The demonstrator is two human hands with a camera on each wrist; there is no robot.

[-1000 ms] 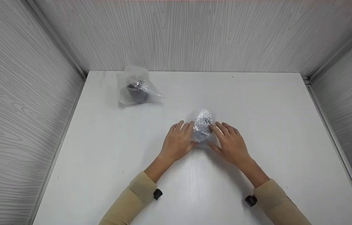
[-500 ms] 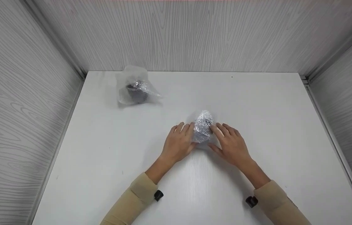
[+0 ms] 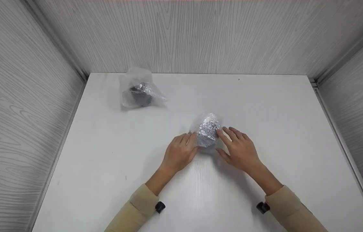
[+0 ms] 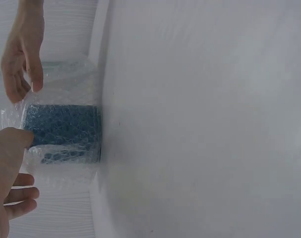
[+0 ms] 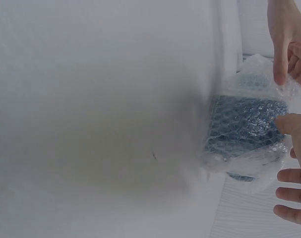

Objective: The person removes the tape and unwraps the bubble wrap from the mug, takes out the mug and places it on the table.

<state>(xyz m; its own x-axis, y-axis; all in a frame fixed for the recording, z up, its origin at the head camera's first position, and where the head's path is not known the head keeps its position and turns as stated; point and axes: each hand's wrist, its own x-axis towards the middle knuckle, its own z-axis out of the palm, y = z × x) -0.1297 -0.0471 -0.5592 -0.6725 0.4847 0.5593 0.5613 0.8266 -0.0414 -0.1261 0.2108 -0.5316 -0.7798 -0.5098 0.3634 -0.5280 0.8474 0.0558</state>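
Observation:
In the head view, a bubble-wrapped package (image 3: 207, 130) lies mid-table between both hands. Through the shiny wrap, the wrist views show a dark blue, boxy thing (image 4: 63, 124) whose kind I cannot make out. My left hand (image 3: 178, 153) pinches the loose bubble wrap at the package's left side; its thumb (image 4: 25, 139) is seen against the wrap in the left wrist view. On the other side, my right hand (image 3: 241, 153) touches the package with its index finger, its other fingers spread and fairly straight. The wrap partly hides the fingertips.
Another clear bubble-wrap bag (image 3: 142, 93) with a dark thing inside stands at the back left of the white table (image 3: 281, 112). Wood-grain panels (image 3: 184, 38) border the table at the back and both sides.
My left hand has drawn a little left and toward me, its fingers more bent, and the wrap spreads wider on that side. My right hand has hardly moved.

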